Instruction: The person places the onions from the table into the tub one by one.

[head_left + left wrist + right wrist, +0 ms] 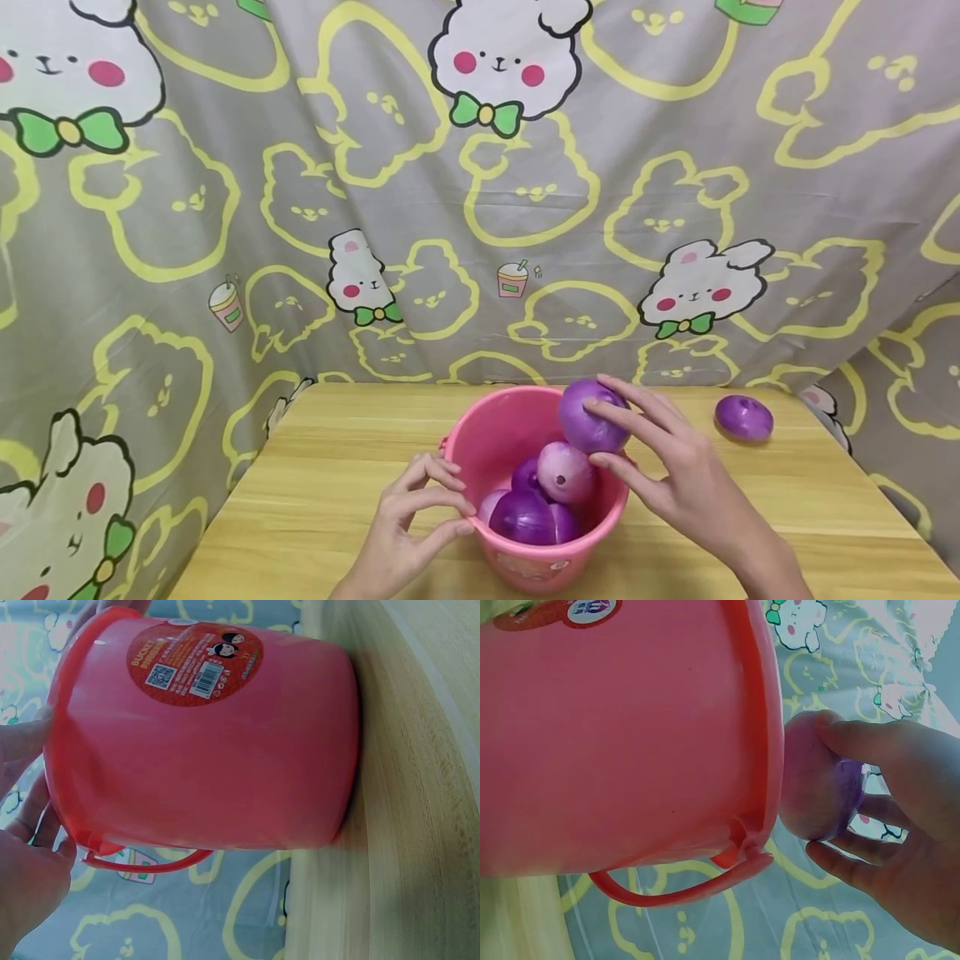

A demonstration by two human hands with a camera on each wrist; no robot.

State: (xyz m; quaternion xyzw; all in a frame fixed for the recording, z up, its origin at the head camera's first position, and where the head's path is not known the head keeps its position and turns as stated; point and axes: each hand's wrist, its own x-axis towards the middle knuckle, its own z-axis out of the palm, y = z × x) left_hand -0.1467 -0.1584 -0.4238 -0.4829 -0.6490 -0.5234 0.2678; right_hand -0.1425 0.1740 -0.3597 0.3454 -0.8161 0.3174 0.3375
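A pink bucket stands on the table, with several purple onions lying in it. My left hand is at the bucket's left side, pinching the rim between thumb and fingers. My right hand holds one purple onion by the fingertips, over the bucket's right rim. From the right wrist view, that onion appears just beyond the rim. Another purple onion lies alone on the table, to the right of the bucket.
The wooden table is backed by a grey curtain printed with rabbits. The bucket's handle hangs down outside it. A red label is stuck to the bucket's wall.
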